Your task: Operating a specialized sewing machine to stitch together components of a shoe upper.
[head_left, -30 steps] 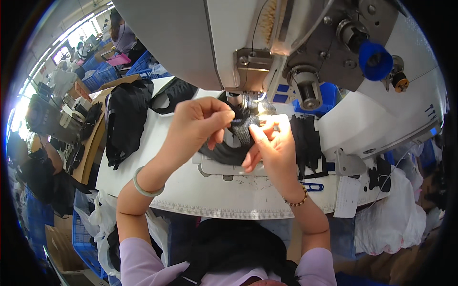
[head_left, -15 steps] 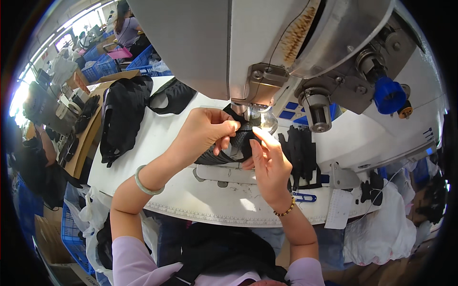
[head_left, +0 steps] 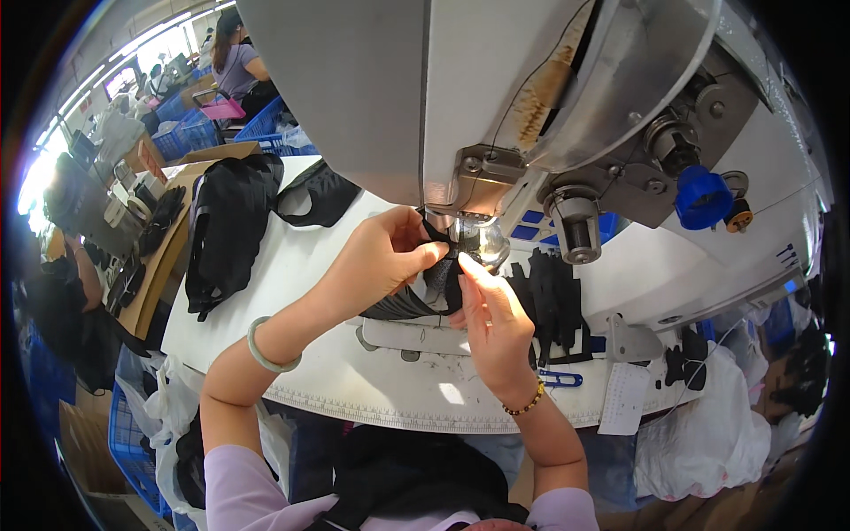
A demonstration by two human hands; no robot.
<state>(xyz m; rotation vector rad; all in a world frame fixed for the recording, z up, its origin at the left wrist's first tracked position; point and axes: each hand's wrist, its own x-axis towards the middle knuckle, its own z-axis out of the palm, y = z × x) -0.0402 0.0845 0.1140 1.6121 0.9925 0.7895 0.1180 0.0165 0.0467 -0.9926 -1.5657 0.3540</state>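
Note:
A dark, black and grey fabric piece (head_left: pixel 403 303) lies on the sewing machine's bed, just in front of the needle area (head_left: pixel 478 232). My left hand (head_left: pixel 376 261) pinches its upper edge between thumb and fingers. From the right, my right hand (head_left: pixel 496 327) holds the same edge with thumb and index finger, the fingertips of both hands nearly meeting. What exactly lies between the fingertips is partly hidden. Above them looms the large grey sewing machine head (head_left: pixel 354 88), with a black thread running down its front.
Black strips (head_left: pixel 553 296) lie right of my hands, with blue thread snips (head_left: pixel 560 379) near them. Black fabric pieces (head_left: pixel 232 230) rest on the table's left. A blue crate (head_left: pixel 133 442) and white plastic bags (head_left: pixel 708 425) flank the table. Another person (head_left: pixel 235 66) sits far left.
My fingertips have come closer together at the fabric's edge, and the fabric between them has bunched slightly. The whole view has shifted a little.

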